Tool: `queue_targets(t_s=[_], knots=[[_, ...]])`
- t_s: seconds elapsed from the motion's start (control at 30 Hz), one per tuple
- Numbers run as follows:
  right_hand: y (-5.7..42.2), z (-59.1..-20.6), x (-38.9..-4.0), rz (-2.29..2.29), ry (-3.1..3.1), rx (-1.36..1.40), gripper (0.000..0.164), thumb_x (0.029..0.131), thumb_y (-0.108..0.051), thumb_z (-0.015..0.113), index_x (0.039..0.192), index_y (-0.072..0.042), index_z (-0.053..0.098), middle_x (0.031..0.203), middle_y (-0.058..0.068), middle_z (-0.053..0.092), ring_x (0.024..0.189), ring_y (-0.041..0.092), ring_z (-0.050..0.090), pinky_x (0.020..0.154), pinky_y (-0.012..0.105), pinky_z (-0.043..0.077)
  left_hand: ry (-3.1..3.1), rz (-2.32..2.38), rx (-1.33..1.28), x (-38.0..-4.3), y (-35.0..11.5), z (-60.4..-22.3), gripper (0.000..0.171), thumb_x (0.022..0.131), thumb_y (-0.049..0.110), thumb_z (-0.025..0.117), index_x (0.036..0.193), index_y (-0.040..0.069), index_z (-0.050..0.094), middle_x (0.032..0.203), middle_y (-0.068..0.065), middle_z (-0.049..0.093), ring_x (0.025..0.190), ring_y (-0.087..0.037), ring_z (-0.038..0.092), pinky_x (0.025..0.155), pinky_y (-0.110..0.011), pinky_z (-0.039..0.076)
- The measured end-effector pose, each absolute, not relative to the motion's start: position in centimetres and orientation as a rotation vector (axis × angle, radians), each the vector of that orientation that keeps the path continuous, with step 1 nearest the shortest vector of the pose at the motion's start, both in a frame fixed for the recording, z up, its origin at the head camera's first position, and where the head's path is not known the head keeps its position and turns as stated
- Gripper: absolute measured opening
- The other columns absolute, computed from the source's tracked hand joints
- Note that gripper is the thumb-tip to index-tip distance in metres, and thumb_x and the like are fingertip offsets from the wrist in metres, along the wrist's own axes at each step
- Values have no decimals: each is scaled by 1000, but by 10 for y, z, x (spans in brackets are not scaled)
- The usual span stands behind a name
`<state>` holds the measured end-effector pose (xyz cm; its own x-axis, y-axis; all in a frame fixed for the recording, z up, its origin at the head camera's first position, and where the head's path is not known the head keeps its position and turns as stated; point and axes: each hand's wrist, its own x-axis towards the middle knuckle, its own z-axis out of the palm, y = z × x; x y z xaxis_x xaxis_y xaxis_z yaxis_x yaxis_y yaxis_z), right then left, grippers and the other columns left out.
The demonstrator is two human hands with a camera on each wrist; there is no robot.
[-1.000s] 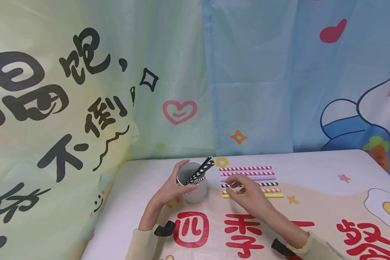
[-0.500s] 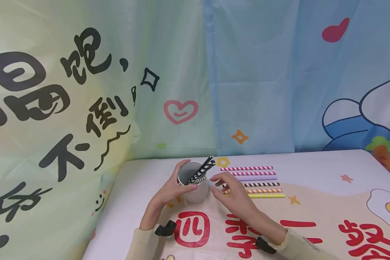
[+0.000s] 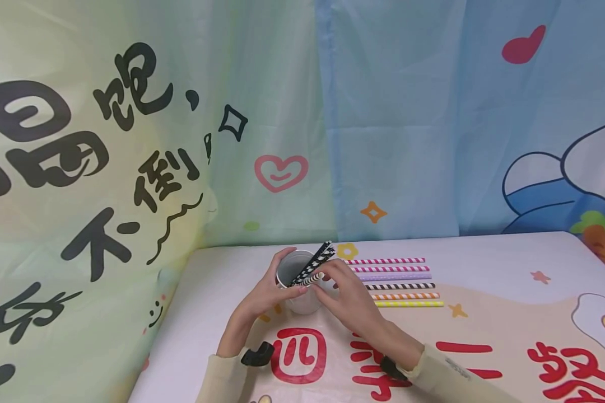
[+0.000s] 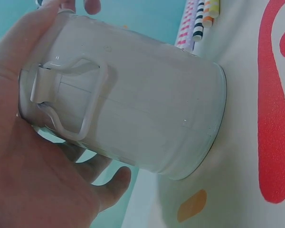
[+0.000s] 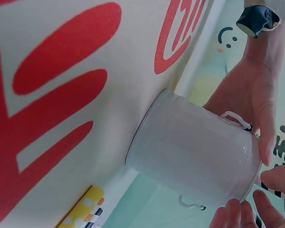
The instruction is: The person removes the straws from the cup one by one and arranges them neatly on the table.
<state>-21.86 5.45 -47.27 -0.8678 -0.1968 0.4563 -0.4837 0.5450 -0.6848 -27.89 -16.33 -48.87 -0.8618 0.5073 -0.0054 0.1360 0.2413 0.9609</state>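
Note:
A small white bucket (image 3: 304, 303) with a wire handle (image 4: 88, 126) stands on the table, its mouth tipped toward me. My left hand (image 3: 263, 292) grips it around the left side, thumb over the near rim. Several black-and-white patterned paper straws (image 3: 316, 262) lean out of its right side. Below them, a striped paper straw (image 3: 313, 278) has its end between the thumb and index finger of my right hand (image 3: 350, 294), which appears to pinch it. In the right wrist view, the right fingertips (image 5: 232, 213) are by the bucket's rim, and the straws are mostly hidden.
Right of the bucket, several paper straws lie in a row, among them a pink striped straw (image 3: 385, 261), a purple straw (image 3: 398, 277) and a yellow straw (image 3: 410, 304). A printed cloth (image 3: 509, 268) covers the table. A printed curtain (image 3: 393, 140) hangs behind.
My right hand has moved left from above the row of straws to the striped straw end at the bucket's rim. The left hand still holds the bucket in place.

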Motion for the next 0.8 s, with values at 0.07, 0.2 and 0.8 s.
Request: queue_targets(t_s=[0.07,0.2,0.8], knots=[[53,-473,-219,1222,-2457,556,26,88,-19,78,113,-18,69,114,-7,60,97,15,59,79,37,57,2205,1657,588,-279,-163,-489,90,87,29,78,156,31,19,151,-7,38,137,-30,41,109,-51,44],[51,-473,-220,1192,-2451,546,23,89,-21,77,111,-18,69,113,-7,60,96,13,58,77,35,57,2209,1653,576,-278,-163,-488,89,87,30,78,155,34,20,150,-7,38,136,-29,41,108,-51,45],[49,-471,-219,1311,-2441,504,26,89,-18,78,113,-15,70,112,-5,61,95,14,61,77,32,57,2194,1669,624,-279,-163,-489,94,87,29,78,158,24,16,153,-11,35,139,-33,39,111,-56,42]])
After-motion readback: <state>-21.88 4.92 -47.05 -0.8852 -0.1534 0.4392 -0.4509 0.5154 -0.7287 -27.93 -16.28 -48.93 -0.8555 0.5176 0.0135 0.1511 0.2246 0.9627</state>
